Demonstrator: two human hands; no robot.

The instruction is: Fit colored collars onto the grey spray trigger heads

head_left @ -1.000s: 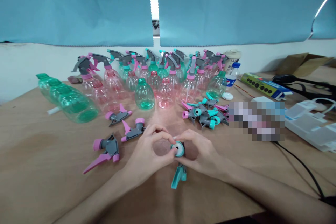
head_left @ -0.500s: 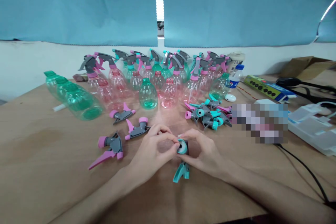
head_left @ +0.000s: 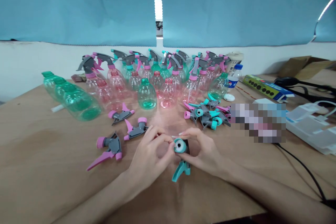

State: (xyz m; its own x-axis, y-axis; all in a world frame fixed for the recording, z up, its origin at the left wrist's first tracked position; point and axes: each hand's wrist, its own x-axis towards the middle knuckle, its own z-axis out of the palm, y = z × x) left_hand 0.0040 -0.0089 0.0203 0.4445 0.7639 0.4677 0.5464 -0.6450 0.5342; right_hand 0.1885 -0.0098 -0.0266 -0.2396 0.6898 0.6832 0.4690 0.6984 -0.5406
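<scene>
Between my two hands is a teal and grey spray trigger head (head_left: 180, 146), its round teal collar turned up toward me and its teal trigger pointing down. My right hand (head_left: 203, 150) grips the collar between thumb and fingers. The thumb and fingertips of my left hand (head_left: 153, 152) are pinched at the collar's left rim; whether a small part sits in that pinch is hidden. Left of my hands lie three loose pink and grey spray heads (head_left: 111, 147). To the right, beyond my hand, is a pile of teal and pink spray heads (head_left: 207, 113).
Rows of green and pink bottles (head_left: 147, 94) stand at the back, many with spray heads fitted. Green bottles (head_left: 78, 101) stand at the left. A Pepsi bottle (head_left: 232, 82), a white oval object (head_left: 229, 97), a printed box (head_left: 265, 87) and a clear plastic organizer (head_left: 307, 126) are on the right.
The collar has tilted slightly more toward the camera and left, so its central hole shows more clearly. Both hands stay at it. The view has shifted a little.
</scene>
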